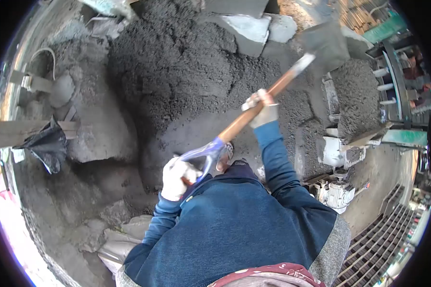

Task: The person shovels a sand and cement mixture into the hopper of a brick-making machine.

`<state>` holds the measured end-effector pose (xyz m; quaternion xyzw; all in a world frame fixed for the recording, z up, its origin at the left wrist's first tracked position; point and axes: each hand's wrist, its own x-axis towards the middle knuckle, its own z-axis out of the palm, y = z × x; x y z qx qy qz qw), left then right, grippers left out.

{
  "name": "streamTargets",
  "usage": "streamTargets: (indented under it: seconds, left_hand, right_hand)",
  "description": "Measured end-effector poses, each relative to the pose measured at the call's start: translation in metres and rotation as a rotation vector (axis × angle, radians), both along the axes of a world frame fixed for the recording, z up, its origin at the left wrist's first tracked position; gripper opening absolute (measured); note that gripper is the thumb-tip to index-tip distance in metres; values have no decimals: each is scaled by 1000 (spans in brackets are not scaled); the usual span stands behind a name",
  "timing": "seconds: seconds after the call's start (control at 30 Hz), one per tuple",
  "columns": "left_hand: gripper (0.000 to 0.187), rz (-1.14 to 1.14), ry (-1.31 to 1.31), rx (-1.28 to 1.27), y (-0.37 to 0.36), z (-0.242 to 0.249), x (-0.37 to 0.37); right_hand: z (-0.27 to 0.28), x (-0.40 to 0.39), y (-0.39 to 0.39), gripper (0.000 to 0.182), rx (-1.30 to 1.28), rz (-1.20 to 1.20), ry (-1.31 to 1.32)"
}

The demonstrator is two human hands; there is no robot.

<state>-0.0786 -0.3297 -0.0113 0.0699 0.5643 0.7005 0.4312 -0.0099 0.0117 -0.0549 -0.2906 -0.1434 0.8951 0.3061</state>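
Observation:
A shovel (239,123) slants across the view from lower left to upper right. My left hand (178,178), in a white glove, is closed round the grip of its purple D-handle (207,152). Farther up, my right hand (262,106), also gloved, is wrapped round the wooden shaft. The grey blade (326,47), smeared by motion, is at the upper right, close to a hopper (331,100) heaped with dark grey mix (354,95). A large pile of damp grey mix (177,62) spreads over the floor in front of me.
A motor (339,195) sits below the hopper, with a metal grating (376,234) at the lower right. Flat pale slabs (249,29) lie behind the pile. On the left are a grey mound (98,110) and a wooden beam (9,134) with black plastic (50,143) on it.

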Motion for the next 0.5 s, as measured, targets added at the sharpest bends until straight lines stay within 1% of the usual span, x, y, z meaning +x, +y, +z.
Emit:
streamTargets:
  seconds: [0.03, 0.1, 0.13, 0.17, 0.23, 0.3, 0.33, 0.43, 0.47, 0.5]
  left_hand:
    - [40, 152, -232, 22, -21, -8, -2]
    - [36, 280, -468, 13, -70, -35, -10]
    - [34, 286, -511, -9, -82, -28, -13]
    - [33, 350, -597, -32, -97, -33, -18]
    - [33, 456, -759, -55, -122, -36, -27]
    - [31, 512, -792, -64, -145, -42, -36]
    - [31, 571, -816, -77, -151, -40, -42]
    - [34, 672, -841, -146, -170, -54, -57]
    - [37, 663, -860, -135, -172, -63, -64]
    - [38, 652, -879, -128, -169, -68, -69]
  right_hand:
    - [-28, -17, -26, 19, -105, 27, -46]
    - [-78, -46, -75, 16, -240, 47, -278]
    - [-105, -58, -99, 15, -301, 92, -373]
    - [-131, -69, -121, 14, -359, 140, -470]
    - [-179, -86, -170, 12, -362, 260, -639]
    - [-230, -98, -212, 13, -492, 426, -707]
    - [-253, -103, -234, 13, -499, 464, -731]
    - [-319, -119, -281, 15, -518, 559, -806]
    - [-343, -124, -293, 14, -524, 582, -835]
    - [-348, -131, -302, 14, -531, 604, -861]
